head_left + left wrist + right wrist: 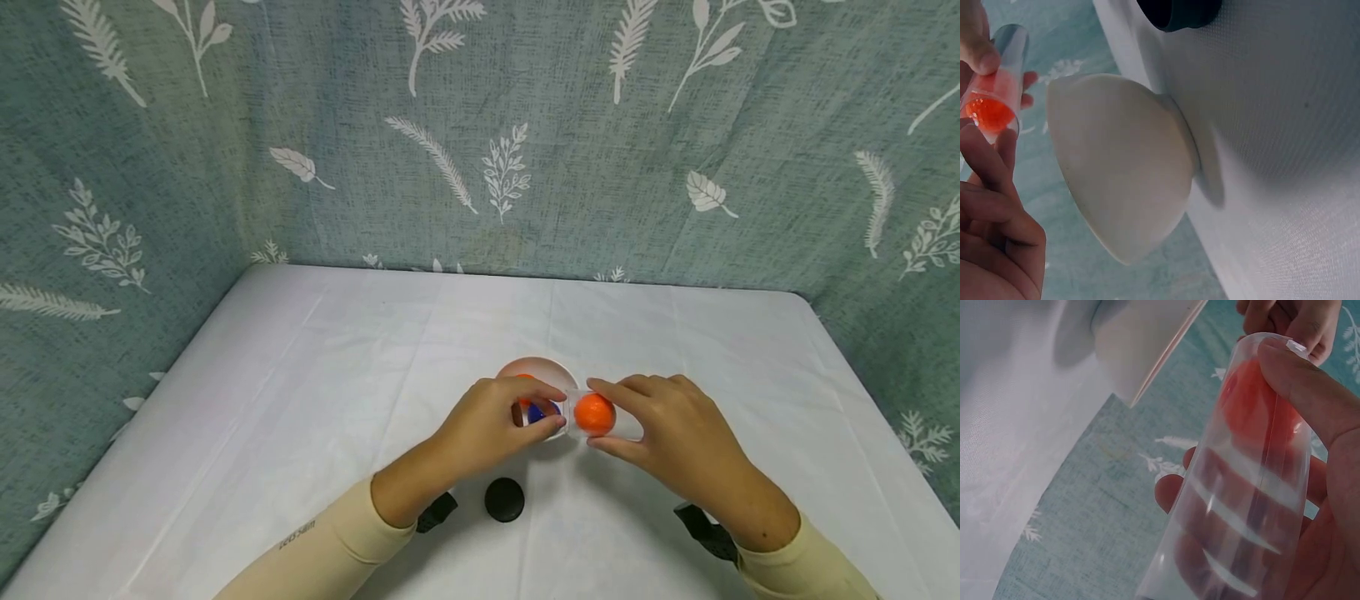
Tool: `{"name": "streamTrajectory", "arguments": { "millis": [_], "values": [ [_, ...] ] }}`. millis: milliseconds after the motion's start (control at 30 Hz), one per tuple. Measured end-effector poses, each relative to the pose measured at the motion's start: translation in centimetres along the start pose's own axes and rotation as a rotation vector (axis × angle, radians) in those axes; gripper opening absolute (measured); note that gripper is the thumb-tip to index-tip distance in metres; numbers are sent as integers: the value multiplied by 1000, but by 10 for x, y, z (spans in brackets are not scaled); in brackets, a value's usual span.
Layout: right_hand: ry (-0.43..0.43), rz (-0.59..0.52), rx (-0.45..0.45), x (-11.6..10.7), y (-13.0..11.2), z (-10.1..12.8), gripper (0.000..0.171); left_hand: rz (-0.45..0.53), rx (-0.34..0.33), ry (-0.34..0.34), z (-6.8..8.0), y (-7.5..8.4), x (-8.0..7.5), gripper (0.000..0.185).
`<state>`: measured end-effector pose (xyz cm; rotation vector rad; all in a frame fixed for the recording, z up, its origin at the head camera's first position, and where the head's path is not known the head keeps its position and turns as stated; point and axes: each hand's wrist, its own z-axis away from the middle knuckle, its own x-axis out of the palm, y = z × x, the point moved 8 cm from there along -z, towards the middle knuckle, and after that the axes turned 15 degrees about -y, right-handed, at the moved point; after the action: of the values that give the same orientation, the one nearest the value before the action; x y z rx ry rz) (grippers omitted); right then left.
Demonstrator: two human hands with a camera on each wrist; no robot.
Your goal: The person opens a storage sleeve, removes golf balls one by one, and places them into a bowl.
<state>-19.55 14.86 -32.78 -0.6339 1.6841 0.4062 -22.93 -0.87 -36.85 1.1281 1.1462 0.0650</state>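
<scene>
My right hand point(592, 416) grips a clear plastic tube point(628, 426) lying on its side, thumb point(1300, 381) on top and fingers underneath. An orange ball point(596, 412) sits inside the tube near its mouth point(1254, 403). My left hand point(562, 408) reaches over a white bowl point(536, 367), and its thumb and forefinger pinch the tube's mouth point(1004, 56). In the bowl a blue ball point(540, 412) and part of an orange one point(525, 379) show between my fingers. The bowl's outer wall point(1122, 169) fills the left wrist view.
A black round cap point(504, 499) lies on the white tablecloth point(300, 400) just in front of my left wrist. Teal leaf-print fabric point(480, 133) walls the table at the back and both sides.
</scene>
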Motion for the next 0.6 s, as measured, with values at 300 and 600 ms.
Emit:
{"name": "streamTrajectory", "arguments": {
  "millis": [300,600],
  "values": [
    [9,1,-9,-1,0,0,66,-5,2,3,1,0,-1,25],
    [-36,13,18,2,2,-1,65,19,-15,-30,1,-2,-2,32]
  ]
}}
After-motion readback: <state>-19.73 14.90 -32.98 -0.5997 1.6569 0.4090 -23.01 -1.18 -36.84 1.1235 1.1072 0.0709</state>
